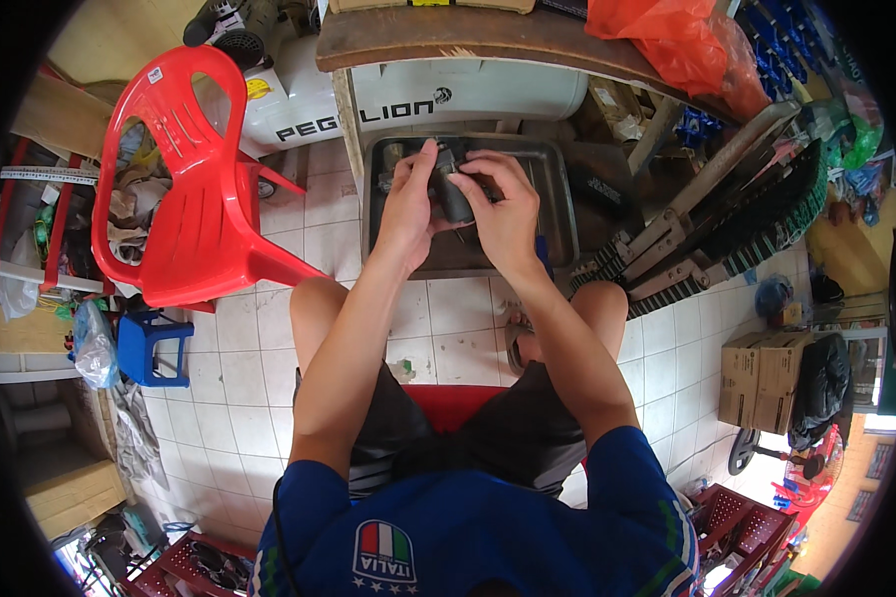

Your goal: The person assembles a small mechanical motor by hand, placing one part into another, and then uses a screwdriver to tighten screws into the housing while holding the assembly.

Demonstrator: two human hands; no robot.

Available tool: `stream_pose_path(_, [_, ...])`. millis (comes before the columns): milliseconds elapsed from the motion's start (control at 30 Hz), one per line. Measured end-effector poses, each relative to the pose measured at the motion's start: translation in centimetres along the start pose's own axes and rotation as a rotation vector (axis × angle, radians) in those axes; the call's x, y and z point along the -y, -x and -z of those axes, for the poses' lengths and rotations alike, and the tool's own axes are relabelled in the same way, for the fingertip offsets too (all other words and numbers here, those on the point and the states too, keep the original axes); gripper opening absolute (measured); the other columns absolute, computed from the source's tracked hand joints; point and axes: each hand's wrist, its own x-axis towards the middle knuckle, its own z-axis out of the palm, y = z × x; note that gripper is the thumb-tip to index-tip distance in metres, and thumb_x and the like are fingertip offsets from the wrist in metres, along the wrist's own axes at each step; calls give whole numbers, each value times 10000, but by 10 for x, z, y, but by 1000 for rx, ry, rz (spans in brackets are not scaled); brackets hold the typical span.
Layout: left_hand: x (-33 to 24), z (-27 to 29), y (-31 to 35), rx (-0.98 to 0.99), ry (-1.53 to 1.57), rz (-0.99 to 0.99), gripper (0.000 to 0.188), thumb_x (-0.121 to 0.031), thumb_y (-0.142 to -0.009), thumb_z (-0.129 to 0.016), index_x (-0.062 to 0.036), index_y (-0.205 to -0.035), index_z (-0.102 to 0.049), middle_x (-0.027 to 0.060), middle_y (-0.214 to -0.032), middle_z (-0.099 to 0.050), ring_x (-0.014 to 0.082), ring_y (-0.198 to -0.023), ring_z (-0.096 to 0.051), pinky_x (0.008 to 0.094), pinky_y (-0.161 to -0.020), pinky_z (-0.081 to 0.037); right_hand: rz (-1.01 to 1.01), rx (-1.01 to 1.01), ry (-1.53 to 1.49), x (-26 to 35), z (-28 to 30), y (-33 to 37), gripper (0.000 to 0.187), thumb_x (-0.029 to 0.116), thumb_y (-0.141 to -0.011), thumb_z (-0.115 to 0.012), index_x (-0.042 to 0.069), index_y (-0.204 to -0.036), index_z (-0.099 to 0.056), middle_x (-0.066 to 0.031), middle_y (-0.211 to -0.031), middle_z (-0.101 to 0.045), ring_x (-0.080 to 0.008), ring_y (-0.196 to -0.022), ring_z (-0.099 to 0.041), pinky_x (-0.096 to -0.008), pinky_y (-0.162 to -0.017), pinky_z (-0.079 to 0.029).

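Presently, a dark cylinder [454, 204] is held over the tray [551, 179], between its side edges, by the curled left hand [406, 207] and right hand [509, 211]; apparently it is being adjusted, and steadiness seems needed next.

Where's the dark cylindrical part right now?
In the head view, the dark cylindrical part is just above center, held between the left hand and right hand, over the dark tray.
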Motion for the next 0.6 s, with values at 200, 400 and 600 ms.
stream_pose_path(200, [0, -3, 2, -54, 13, 1, 506, -570, -961, -561, -150, -1228, -471, 56, -1089, -579, 204, -996, -607, 444, -727, -564, 261, -38, 276, -3, -5, 3, 160, 77, -801, -781, 26, -932, -705, -126, -1031, -672, -303, -911, -665, -371, -795, -542])
stream_pose_path(400, [0, -5, 3, -75, 24, -2, 478, -562, -964, -563, -156, -1202, -486, 33, -1075, -584, 182, -969, -601, 416, -718, -557, 124, -73, 261, 7, -7, 5, 156, 107, -810, -774, 32, -927, -704, -115, -999, -669, -316, -895, -661, -388, -787, -541])
stream_pose_path(600, [2, -5, 2, -90, 27, -23, 464, -551, -969, -562, -155, -1201, -486, 28, -1079, -583, 175, -976, -599, 412, -726, -564, 183, -58, 324, 0, -8, 7, 138, 101, -828, -749, 34, -940, -702, -115, -987, -663, -325, -886, -658, -399, -769, -541])
